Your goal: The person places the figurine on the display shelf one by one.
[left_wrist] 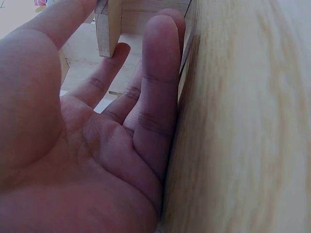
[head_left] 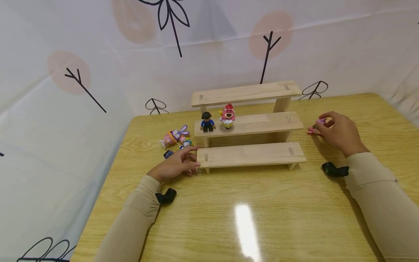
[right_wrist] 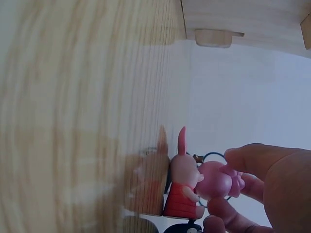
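Head view, from the left: just beyond the left hand (head_left: 173, 165) lie a rabbit-eared toy (head_left: 178, 134), a small blue-and-green toy (head_left: 185, 143) and a dark blue toy (head_left: 168, 154). That hand rests low at the near end of the wooden stand (head_left: 250, 154), thumb and forefinger set about the lowest step's corners, the other fingers loosely stretched beneath; whether they squeeze, I cannot tell. A light, steady touch there should suit, enough to check the stand without tipping it. Between the hands, on the middle step, are a toy man (head_left: 207, 124) and, just to his right, a pink bear (head_left: 228, 115); any nudge from the left hand could topple them, so gentleness pays. Past the stand's other end, the right hand (head_left: 342, 133) pinches a round pink toy (right_wrist: 215, 179) between thumb and fingertips, low over the table (head_left: 209, 218). Under those fingers a pig toy in red (right_wrist: 182, 194) lies face up, close against the pink one, with a black toy (right_wrist: 182, 228) partly seen beside it. Best, I judge, to grip the round part squarely and raise it straight, so its neighbours aren't dragged along.
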Available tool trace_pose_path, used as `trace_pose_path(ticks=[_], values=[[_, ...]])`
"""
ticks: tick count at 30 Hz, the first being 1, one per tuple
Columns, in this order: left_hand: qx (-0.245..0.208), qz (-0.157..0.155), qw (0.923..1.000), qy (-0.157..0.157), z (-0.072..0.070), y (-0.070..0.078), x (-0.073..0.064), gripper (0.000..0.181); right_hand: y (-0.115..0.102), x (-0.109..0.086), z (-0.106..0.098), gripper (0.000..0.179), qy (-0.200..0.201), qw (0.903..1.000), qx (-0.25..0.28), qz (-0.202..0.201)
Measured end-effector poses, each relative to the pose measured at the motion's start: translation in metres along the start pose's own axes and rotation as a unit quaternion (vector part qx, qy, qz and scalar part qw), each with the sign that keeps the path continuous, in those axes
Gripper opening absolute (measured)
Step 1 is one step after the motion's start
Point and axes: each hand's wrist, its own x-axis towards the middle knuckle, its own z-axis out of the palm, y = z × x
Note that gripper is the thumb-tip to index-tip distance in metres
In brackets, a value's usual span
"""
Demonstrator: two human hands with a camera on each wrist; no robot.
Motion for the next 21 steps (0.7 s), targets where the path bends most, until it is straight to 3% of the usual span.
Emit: trace_pose_path(ticks=[21], values=[[-0.005,0.001,1.0,-0.002,-0.0002,0.0007,-0.001,0.065,-0.002,-0.0014,-0.0015,0.045,-0.008,0.9999,-0.002,0.007]])
